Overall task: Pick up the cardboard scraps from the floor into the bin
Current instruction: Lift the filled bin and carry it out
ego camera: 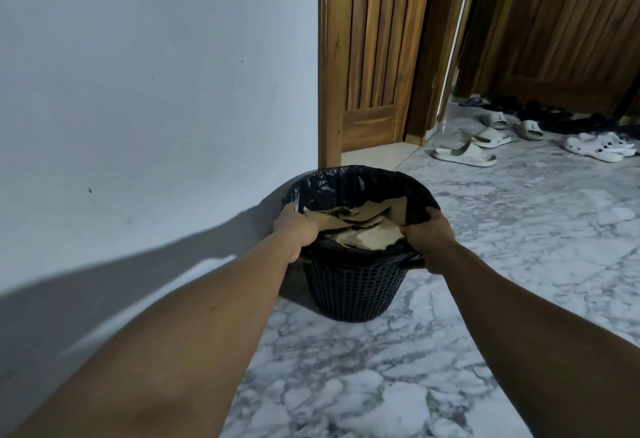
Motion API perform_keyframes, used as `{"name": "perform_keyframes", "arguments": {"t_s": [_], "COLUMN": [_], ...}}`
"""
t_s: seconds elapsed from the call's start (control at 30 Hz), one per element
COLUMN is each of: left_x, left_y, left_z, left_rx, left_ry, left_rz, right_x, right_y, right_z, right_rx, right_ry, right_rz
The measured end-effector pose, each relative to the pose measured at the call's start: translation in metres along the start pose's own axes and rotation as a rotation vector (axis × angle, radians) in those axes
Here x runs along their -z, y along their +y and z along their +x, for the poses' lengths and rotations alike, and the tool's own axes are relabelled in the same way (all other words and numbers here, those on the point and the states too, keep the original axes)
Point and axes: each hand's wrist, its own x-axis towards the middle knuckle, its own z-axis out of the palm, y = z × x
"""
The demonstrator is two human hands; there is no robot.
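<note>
Marble floor [519, 229]: one bin [353, 292] (two hands gripping).

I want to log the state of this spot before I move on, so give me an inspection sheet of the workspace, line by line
Surface: grey-white marble-pattern floor; no scraps seen on the part in view.
Job's things: black mesh bin with a black liner, beside the wall; whether it rests on the floor cannot be told. Cardboard scraps lie inside it.
Clutter: pale slippers and dark footwear by the doors.
Hands: left hand grips the bin's rim on the left; right hand grips the rim on the right.
Cables: nothing seen.
Surroundings: pale wall on the left; wooden doors behind the bin.
</note>
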Motion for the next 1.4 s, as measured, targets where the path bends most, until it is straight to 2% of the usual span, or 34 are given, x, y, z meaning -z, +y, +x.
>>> {"name": "perform_keyframes", "arguments": {"t_s": [0.13,0.3,0.47,0.63,0.77,0.93,1.07,1.23,1.4], "left_x": [-0.011,-0.031,-0.024,-0.01,-0.002,-0.013,-0.03,-0.069,-0.126], "left_y": [0.014,0.01,0.077,0.196,0.33,0.517,0.634,0.723,0.79], "left_z": [-0.009,-0.007,-0.058,-0.121,-0.171,-0.25,-0.313,-0.357,-0.365], "left_rx": [-0.121,-0.079,-0.118,-0.148,-0.046,-0.056,-0.108,-0.204,-0.259], "left_ry": [0.002,-0.027,-0.048,-0.173,-0.254,-0.369,-0.426,-0.464,-0.539], "left_rz": [0.02,0.057,0.162,0.254,0.286,0.329,0.336,0.289,0.176], "right_x": [0.003,0.032,0.075,0.153,0.249,0.385,0.482,0.576,0.645], "right_y": [0.007,-0.002,-0.035,-0.118,-0.219,-0.343,-0.424,-0.486,-0.516], "right_z": [0.021,0.002,-0.035,-0.083,-0.129,-0.18,-0.217,-0.238,-0.22], "right_rx": [-0.04,-0.04,-0.091,-0.176,-0.245,-0.342,-0.315,-0.252,-0.198], "right_ry": [0.064,0.118,0.189,0.245,0.315,0.435,0.521,0.587,0.711], "right_rz": [0.061,0.098,0.07,0.075,0.121,0.166,0.204,0.2,0.201]}}
